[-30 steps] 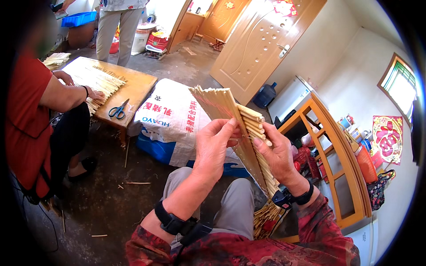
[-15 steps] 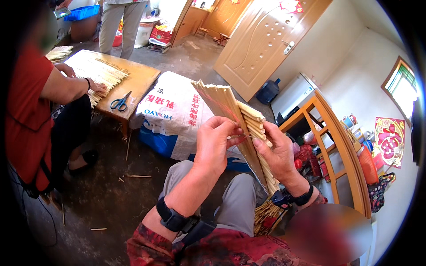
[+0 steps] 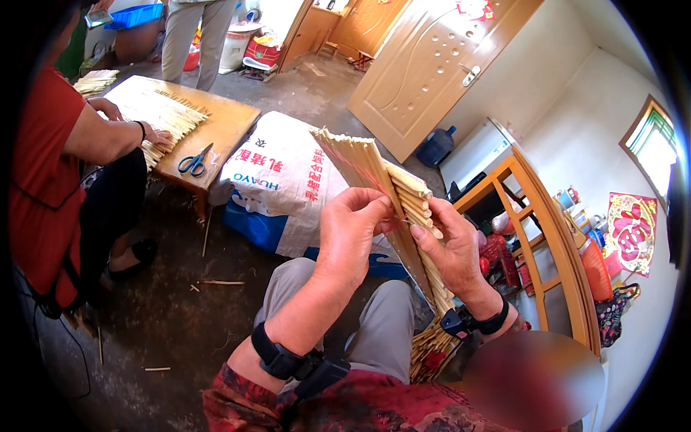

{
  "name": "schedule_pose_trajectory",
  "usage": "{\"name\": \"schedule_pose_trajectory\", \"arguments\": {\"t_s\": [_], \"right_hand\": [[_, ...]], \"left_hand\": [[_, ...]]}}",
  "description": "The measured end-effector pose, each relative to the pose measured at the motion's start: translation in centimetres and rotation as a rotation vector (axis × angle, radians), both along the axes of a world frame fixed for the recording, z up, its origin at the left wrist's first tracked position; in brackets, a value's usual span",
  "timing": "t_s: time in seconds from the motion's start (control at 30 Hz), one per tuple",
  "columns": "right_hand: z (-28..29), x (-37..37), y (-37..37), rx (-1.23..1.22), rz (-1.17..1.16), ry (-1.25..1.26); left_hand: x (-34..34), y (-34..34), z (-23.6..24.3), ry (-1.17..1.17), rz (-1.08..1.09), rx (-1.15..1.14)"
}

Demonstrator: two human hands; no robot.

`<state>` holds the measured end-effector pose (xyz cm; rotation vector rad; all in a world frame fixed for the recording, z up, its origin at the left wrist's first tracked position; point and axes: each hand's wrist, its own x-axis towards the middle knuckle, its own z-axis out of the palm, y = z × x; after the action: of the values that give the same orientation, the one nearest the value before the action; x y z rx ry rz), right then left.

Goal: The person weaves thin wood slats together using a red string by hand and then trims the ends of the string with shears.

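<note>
A tilted mat of pale dry stalks [image 3: 413, 198] stands above my lap, its cut ends showing at the top and right. My right hand [image 3: 457, 248] is closed round the right edge of the stalks, thumb on the near side. My left hand [image 3: 349, 234] pinches a thin thread at the middle of the mat, thumb and forefinger together. Red thread [image 3: 363, 170] runs from those fingertips along the flat brown face [image 3: 350, 160] of the mat toward its upper left. The thread's end is too small to make out.
A co-worker in red handles more stalks [image 3: 176, 122] on a low wooden table [image 3: 234, 115] at left, with scissors [image 3: 194, 162] near its edge. A white sack [image 3: 288, 187] lies ahead. More stalks [image 3: 430, 353] lie low beside my right leg. A wooden frame [image 3: 551, 252] stands at right.
My left hand has shifted very slightly, its fingers still pinched at the thread. The right hand and the stalks stay almost where they were.
</note>
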<state>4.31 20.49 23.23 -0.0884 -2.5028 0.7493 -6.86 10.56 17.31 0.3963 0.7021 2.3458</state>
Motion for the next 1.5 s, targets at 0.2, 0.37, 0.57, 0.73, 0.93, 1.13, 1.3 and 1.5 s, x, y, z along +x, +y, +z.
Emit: {"name": "schedule_pose_trajectory", "arguments": {"t_s": [0.2,0.37,0.57,0.73,0.93,1.13,1.3,1.5], "right_hand": [[-0.6,0.2,-0.2,0.090,-0.009,0.009],[-1.8,0.3,-0.8,0.212,-0.015,0.016],[-2.8,0.2,-1.4,0.217,0.006,0.021],[-2.8,0.6,-1.5,0.167,0.030,0.007],[-3.1,1.0,-2.3,0.185,0.125,-0.100],[-6.6,2.0,-1.9,0.072,0.367,-0.304],[-8.7,1.2,-1.0,-0.735,0.331,-0.458],[-11.2,-1.3,-1.2,-0.203,0.327,-0.285]], "left_hand": [[-0.4,-0.4,0.4,0.104,0.010,-0.125],[-0.7,-0.8,0.3,0.086,-0.007,-0.189],[-1.5,-1.0,-1.8,0.108,0.011,-0.267],[-0.4,-2.2,-3.2,0.168,0.011,-0.219],[1.7,-4.1,-3.6,0.108,0.039,-0.172],[3.2,-8.2,-8.0,0.034,-0.034,-0.215],[4.1,-9.9,-10.5,-0.032,0.032,-0.275],[4.1,-10.4,-13.1,0.009,0.049,-0.371]]}}
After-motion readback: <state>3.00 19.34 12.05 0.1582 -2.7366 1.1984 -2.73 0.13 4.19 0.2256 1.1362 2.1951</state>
